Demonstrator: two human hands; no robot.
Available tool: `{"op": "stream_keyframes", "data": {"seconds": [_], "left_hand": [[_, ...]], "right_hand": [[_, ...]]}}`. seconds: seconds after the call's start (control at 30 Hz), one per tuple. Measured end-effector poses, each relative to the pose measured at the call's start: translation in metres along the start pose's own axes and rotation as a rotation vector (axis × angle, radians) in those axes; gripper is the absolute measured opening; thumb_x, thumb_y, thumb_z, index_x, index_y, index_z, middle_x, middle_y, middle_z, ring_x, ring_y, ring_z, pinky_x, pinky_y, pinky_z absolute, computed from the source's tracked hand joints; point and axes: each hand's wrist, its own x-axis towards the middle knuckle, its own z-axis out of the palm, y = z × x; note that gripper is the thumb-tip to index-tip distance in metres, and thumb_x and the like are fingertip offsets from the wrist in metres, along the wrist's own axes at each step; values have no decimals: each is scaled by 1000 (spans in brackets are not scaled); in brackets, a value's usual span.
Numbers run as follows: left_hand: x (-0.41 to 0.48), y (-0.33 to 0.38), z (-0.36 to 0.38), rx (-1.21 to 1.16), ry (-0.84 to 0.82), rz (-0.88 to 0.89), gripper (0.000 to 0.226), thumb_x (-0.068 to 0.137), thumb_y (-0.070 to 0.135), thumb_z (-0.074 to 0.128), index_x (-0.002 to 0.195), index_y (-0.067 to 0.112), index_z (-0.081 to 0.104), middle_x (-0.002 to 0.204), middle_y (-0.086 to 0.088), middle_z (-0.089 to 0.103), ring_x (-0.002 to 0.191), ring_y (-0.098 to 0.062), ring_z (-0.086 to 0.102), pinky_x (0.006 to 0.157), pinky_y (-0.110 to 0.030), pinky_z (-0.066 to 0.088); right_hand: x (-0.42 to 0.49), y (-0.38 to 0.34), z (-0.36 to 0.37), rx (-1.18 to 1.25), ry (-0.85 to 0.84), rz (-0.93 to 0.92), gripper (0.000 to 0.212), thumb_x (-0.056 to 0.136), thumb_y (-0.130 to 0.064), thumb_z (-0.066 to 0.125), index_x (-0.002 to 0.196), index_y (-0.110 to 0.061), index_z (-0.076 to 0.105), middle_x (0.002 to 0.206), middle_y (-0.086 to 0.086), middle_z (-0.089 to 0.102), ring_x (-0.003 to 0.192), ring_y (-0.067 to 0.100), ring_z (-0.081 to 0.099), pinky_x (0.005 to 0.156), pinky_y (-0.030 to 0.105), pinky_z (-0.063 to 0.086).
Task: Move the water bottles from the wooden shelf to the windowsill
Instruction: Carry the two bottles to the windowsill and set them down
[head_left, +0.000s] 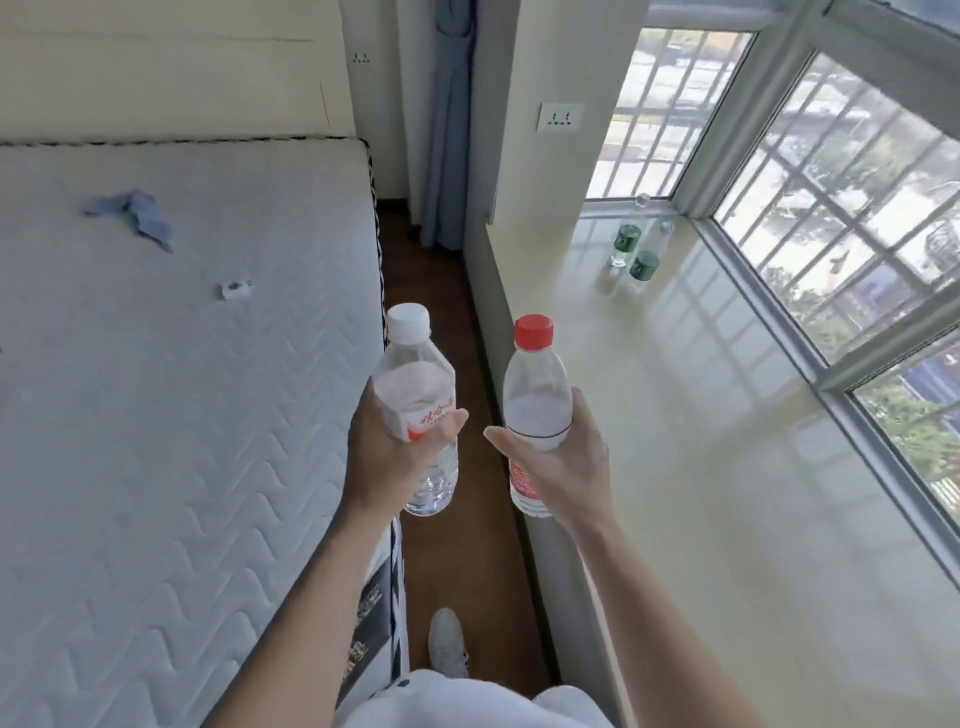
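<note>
My left hand (387, 457) grips a clear water bottle with a white cap (415, 374) around its red-and-white label. My right hand (558, 467) holds a clear bottle with a red cap (535, 395) at its middle. Both bottles are upright over the narrow strip of floor between the bed and the windowsill (701, 415). Far along the sill stand two green-capped bottles (626, 241) (644, 265), with two clear-capped bottles (643, 200) (666, 227) near the window corner. The wooden shelf is not in view.
A bare quilted mattress (171, 389) fills the left side, with a blue cloth (132, 213) and a small scrap (234, 289) on it. A barred window (841, 218) runs along the sill's right. A blue curtain (447, 130) hangs ahead. My shoe (447, 642) is on the brown floor.
</note>
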Motion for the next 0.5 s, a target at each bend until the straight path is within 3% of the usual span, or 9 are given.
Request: {"op": "stream_keyframes", "data": {"seconds": [0.2,0.5], "left_hand": [[72,-9,-4,-12,16,-16,56,72,35,83,119,37,51,106,20,63,103,2,62,86,-23,54],[163,-18,4,-28,54,-43,59,67,38,82,118,27,55,105,14,66,101,-4,64,86,-26,55]], "right_hand": [[67,-9,31,62,-28,-1,53,63,-44,91,101,-29,57,89,-6,67,84,16,68,75,41,59],[159,-6,68,83,-65,29,54,62,-39,91,103,-30,58,91,-8,67,86,14,68,79,44,59]]}}
